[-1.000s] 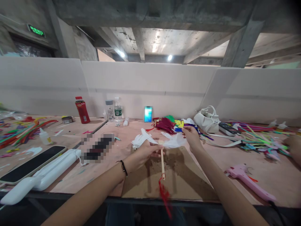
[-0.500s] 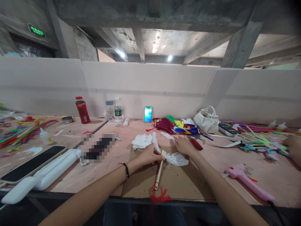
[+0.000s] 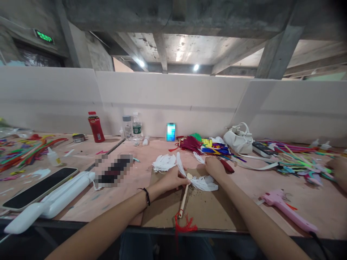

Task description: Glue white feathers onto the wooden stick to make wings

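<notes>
My left hand (image 3: pixel 173 177) is closed on the upper end of a wooden stick (image 3: pixel 184 198), which has a small pale head. White feathers (image 3: pixel 205 183) fan out to the right of that head, and one upright white feather (image 3: pixel 179 163) rises beside my left fingers. From the stick's lower end hangs a red tassel (image 3: pixel 187 226). My right hand (image 3: pixel 215 167) pinches the near end of a loose white feather (image 3: pixel 198 157) beyond the fan. Beneath the stick lies a brown cardboard sheet (image 3: pixel 214 211). A pile of white feathers (image 3: pixel 164 163) rests at its far left corner.
Coloured feathers (image 3: pixel 191 144) lie behind my hands, near a white handbag (image 3: pixel 238 139). A pink glue gun (image 3: pixel 288 209) is at right. Another person's hand (image 3: pixel 338 169) is at the right edge. A phone (image 3: pixel 40 187) and red bottle (image 3: pixel 95 127) are at left.
My right hand has closed on the loose white feather and drawn it slightly to the right. My left hand keeps its hold on the stick.
</notes>
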Demonstrator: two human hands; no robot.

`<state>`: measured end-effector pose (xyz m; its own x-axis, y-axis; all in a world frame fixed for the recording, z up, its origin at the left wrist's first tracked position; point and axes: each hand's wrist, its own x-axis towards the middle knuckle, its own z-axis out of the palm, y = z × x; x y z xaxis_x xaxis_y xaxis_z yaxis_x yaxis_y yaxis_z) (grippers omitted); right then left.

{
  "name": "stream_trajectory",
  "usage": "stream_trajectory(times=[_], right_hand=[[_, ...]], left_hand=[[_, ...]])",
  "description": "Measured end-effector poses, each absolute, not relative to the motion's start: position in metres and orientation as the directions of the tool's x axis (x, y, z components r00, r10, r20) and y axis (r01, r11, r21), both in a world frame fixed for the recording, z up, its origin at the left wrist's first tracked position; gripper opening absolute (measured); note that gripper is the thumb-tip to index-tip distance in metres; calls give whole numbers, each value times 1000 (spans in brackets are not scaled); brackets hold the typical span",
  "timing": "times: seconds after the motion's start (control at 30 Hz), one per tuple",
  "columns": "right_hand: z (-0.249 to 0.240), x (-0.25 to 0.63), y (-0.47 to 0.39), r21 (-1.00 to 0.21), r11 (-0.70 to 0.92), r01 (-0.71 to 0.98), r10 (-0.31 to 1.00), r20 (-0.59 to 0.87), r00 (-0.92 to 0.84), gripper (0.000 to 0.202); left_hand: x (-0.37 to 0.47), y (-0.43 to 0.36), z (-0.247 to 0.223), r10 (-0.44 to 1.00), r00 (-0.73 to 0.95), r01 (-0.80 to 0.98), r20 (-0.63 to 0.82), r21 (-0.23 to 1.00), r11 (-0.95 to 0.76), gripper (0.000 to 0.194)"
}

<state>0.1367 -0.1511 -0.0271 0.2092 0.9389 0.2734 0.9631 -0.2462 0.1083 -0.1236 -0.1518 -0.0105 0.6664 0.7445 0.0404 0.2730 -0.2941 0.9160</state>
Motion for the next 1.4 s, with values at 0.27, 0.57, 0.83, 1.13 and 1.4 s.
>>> stream_trajectory(times=[0.27,0.57,0.83,1.13,1.4], right_hand=[[-26,131,-155,160,-283,946,931,281,231,30],[-28,132,-155,158,-322,933,928,248,278,29],[-26,134,-158,176,-311,934,934,239,265,31],[-23,135,-159,218,-275,936,951,205,232,28],[-19,140,-157,248,-183,951,972,188,139,25]], left_hand=[[-124,-153,-8,735,676,280,45,907,-314,44],[-124,-158,-7,740,671,268,41,918,-294,46],[-124,-159,-5,738,674,279,38,911,-302,40],[-125,-158,-8,747,663,291,51,902,-320,44],[-123,-156,-10,742,670,341,-5,891,-301,33]])
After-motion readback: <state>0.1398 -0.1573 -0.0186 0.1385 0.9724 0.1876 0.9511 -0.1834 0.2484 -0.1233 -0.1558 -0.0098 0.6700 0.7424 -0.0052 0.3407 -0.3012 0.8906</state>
